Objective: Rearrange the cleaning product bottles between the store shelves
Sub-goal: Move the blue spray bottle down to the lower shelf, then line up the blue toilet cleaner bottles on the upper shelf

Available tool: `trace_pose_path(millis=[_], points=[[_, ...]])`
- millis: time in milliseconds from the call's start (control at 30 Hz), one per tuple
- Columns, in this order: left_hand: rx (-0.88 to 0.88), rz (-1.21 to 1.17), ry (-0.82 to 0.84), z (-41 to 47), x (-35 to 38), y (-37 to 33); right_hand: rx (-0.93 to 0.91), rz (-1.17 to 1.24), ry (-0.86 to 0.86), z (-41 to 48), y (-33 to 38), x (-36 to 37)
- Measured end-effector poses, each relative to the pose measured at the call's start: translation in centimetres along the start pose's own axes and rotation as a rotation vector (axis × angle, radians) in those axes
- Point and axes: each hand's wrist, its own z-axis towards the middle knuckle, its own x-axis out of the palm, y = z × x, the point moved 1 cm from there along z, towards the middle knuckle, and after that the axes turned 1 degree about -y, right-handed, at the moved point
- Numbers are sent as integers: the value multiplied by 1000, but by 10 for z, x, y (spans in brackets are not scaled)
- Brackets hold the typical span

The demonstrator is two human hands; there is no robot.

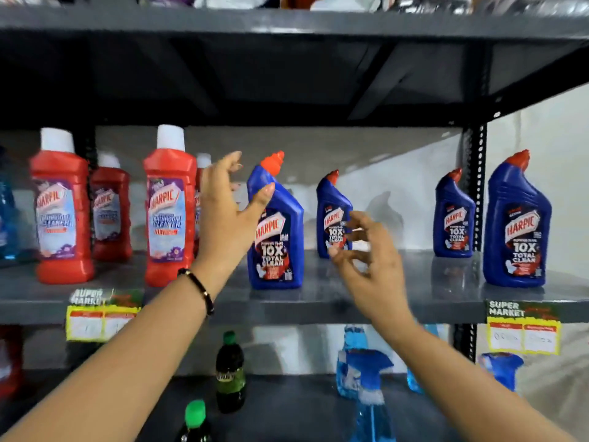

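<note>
Wide gap on shelf [398, 298] between small blue bottles [333, 215] [454, 215].

**Hidden, cropped and blurred parts of the shelf view**

The left hand [223, 218] covers most of a red bottle [200, 199] behind it; only its white cap and a strip of body show. The right hand [366, 260] is motion-blurred and overlaps the label of a small blue bottle [333, 215]. A pale blue bottle [6, 218] is cut by the left edge. Writing on the 2 price tags [522, 336] is unreadable. The goods on the top shelf [287, 23] are cropped.
</note>
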Motion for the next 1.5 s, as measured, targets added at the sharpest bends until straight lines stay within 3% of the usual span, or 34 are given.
trace_pose_path(millis=[133, 200, 333, 633, 967, 1500], points=[[-364, -154, 234, 32, 24, 32, 189, -32, 131, 36, -24, 49], [-432, -269, 309, 33, 32, 39, 345, 25, 257, 47, -30, 64], [-324, -319, 342, 31, 34, 40, 509, 244, 354, 51, -26, 72], [-257, -466, 281, 21, 76, 5, 392, 35, 292, 67, -34, 5], [-236, -375, 365, 3, 153, -24, 498, 123, 233, 57, -61, -69], [-210, -246, 429, 0, 153, -30, 478, 232, 200, 50, -74, -67]])
